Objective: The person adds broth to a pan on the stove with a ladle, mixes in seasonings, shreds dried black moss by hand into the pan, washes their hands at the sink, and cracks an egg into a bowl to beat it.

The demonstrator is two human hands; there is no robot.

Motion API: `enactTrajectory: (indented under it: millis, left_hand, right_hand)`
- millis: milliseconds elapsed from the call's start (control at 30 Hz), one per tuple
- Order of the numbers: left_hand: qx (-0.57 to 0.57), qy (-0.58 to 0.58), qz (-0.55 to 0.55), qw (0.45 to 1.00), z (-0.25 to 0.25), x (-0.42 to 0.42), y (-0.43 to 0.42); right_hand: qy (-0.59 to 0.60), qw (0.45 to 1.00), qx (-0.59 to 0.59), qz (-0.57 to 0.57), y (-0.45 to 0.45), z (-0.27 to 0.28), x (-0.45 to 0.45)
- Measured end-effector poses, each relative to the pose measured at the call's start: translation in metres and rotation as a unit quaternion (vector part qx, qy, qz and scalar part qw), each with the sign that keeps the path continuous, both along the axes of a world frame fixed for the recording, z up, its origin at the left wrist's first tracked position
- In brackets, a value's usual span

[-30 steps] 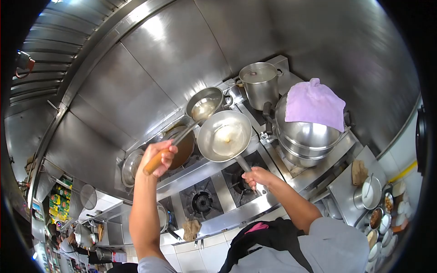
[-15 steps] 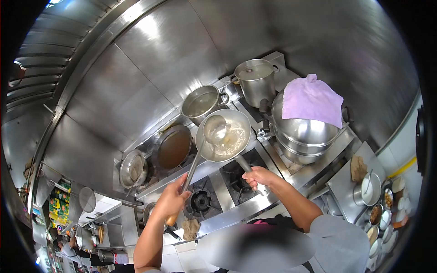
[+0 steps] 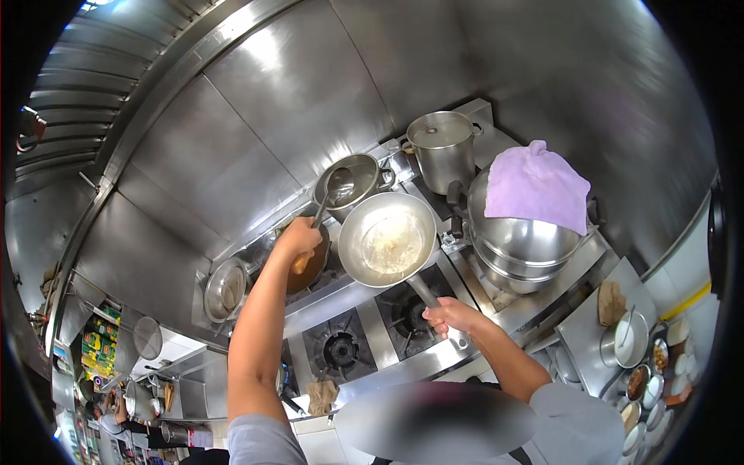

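My right hand (image 3: 452,316) is closed round the handle of a frying pan (image 3: 349,246), which it holds above the stove. A shallow, cloudy pale liquid (image 3: 390,242) lies in the pan. My left hand (image 3: 299,237) grips a ladle (image 3: 322,208) by its handle, with the arm stretched forward. The ladle's bowl is inside a pot of clear liquid (image 3: 377,191), just behind and left of the pan. Under my left hand, a dark pan of brown liquid (image 3: 316,267) is partly hidden.
Gas burners (image 3: 341,350) lie in front. A stockpot (image 3: 443,167) stands at the back; right of it is a large steamer (image 3: 521,252) with a purple cloth (image 3: 535,182). A metal bowl (image 3: 225,290) sits left. Several food containers (image 3: 639,380) stand far right. Another person (image 3: 116,422) is far left.
My left hand has moved forward and left, taking the ladle from the frying pan into the pot behind. My right hand still holds the pan, in nearly the same place.
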State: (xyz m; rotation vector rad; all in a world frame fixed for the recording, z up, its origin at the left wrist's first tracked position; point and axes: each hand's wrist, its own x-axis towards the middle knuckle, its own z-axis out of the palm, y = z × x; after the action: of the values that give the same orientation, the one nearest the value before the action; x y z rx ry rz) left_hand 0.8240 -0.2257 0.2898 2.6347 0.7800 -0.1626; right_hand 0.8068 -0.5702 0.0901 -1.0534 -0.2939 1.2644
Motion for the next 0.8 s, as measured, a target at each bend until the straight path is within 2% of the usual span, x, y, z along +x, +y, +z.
enactTrajectory:
  millis: [67,100,133,200,233,267,333,467,567,733,800]
  left_hand:
    - [-0.155,-0.037,-0.009,0.987,-0.012,0.020,0.020]
    - [-0.184,0.010,0.002,0.983,-0.005,0.029,0.023]
    - [-0.183,0.008,0.002,0.983,-0.004,0.033,0.028]
    - [-0.379,-0.020,0.103,0.920,-0.003,0.038,0.036]
    - [-0.435,-0.026,0.129,0.891,0.001,0.037,0.034]
    - [-0.434,-0.028,0.129,0.891,0.000,0.038,0.039]
    - [-0.585,-0.043,0.169,0.792,-0.002,0.039,0.050]
    - [-0.603,-0.102,0.190,0.768,0.010,0.022,0.049]
    - [-0.659,-0.133,0.186,0.717,0.021,-0.004,0.051]
    - [-0.683,-0.152,0.155,0.698,0.041,-0.068,0.036]
    - [-0.696,-0.195,0.149,0.675,0.044,-0.104,0.019]
  right_hand:
    - [-0.003,1.000,0.004,0.003,0.001,0.000,0.003]
    - [0.004,1.000,0.002,-0.004,0.001,0.001,0.003]
    - [0.010,1.000,-0.001,-0.012,0.002,0.002,0.004]
    - [0.009,1.000,-0.003,-0.013,0.004,0.001,0.004]
    - [0.010,1.000,-0.005,-0.016,0.005,0.000,0.003]
    - [0.008,1.000,-0.004,-0.015,0.006,-0.003,0.003]
    - [0.020,1.000,-0.001,-0.007,0.007,-0.012,0.005]
    - [0.008,1.000,-0.002,0.000,0.008,-0.019,0.008]
    - [0.017,1.000,-0.010,0.010,0.007,-0.019,0.006]
    - [-0.024,0.999,-0.023,0.016,0.010,-0.018,0.008]
    - [-0.029,0.999,-0.025,0.031,0.010,-0.021,0.008]
